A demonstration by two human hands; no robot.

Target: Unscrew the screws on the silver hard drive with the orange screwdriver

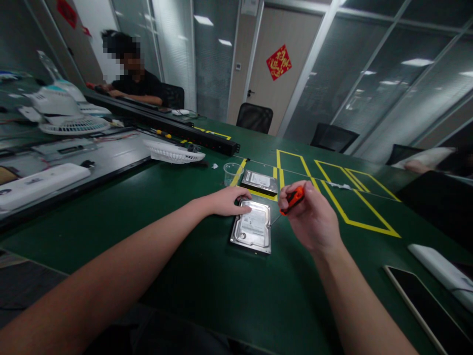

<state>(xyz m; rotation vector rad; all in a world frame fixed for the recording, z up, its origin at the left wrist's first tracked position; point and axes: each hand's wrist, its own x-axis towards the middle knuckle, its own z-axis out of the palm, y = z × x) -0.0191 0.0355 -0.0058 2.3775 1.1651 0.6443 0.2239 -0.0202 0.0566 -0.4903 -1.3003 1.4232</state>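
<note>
A silver hard drive (253, 226) lies label side up on the green table before me. My left hand (228, 201) grips its far left corner, thumb on the top cover and fingers curled over the far edge. In my right hand (314, 214) is a screwdriver with a red and black handle (294, 198), closed in the fingers. Its thin shaft slants down to the drive's right edge, and the tip is at or close to a screw there. Just beyond sits a second hard drive (259, 181), and a clear plastic cup (232, 173) stands to its left.
Yellow tape outlines (369, 228) mark the table at right. A phone (424, 308) and a white power strip (439, 268) lie near the right edge. Fan parts (74, 123), a white grille (173, 152) and a long black bar (207, 140) occupy the left. Another person (136, 84) sits across.
</note>
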